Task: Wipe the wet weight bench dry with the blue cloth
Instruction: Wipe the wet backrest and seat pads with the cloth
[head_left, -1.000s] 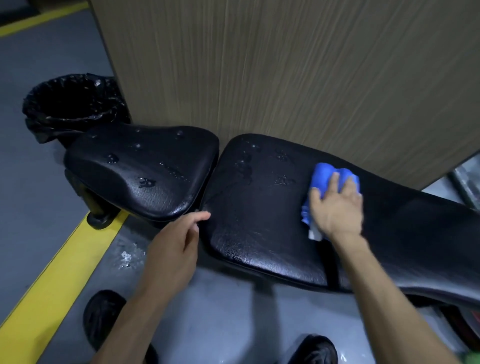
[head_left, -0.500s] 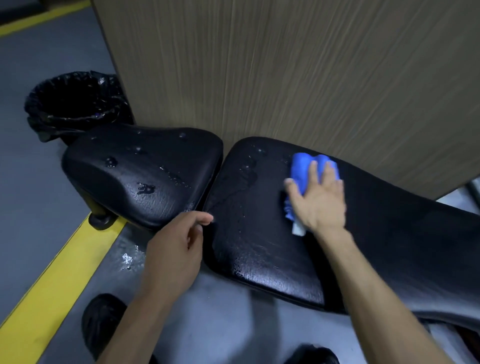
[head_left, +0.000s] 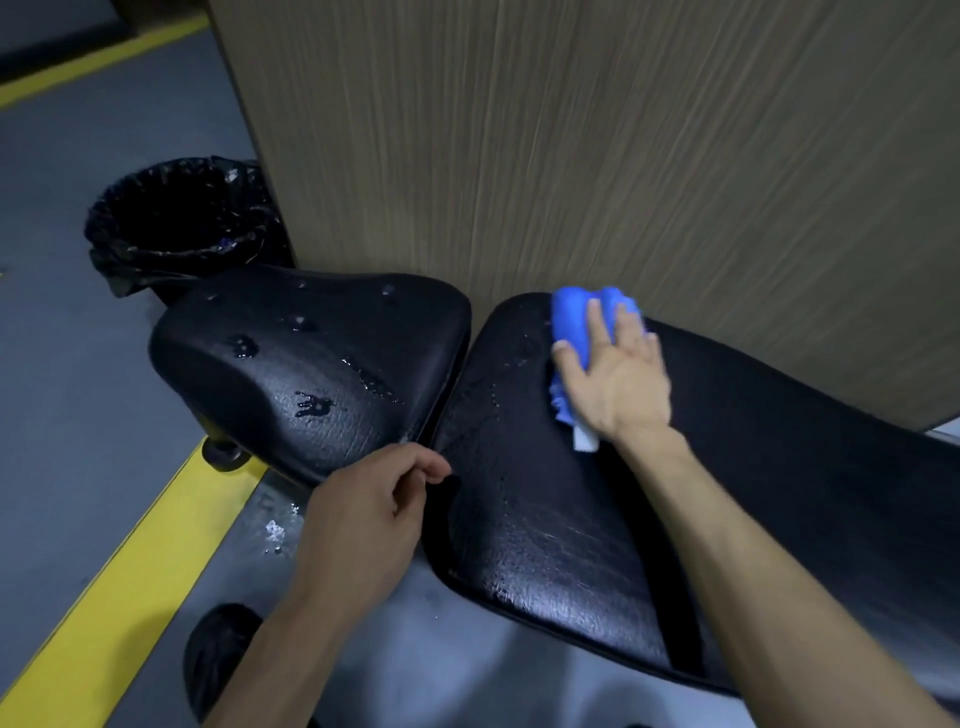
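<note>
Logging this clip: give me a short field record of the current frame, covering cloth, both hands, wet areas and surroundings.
cloth: blue cloth bunched on the long back pad, near the far edge
right hand: right hand flat, pressing on the cloth
left hand: left hand loosely curled at the gap between the pads, holding nothing
wet areas: droplets on the seat pad
surroundings: lined bin, wooden panel, yellow floor line
</note>
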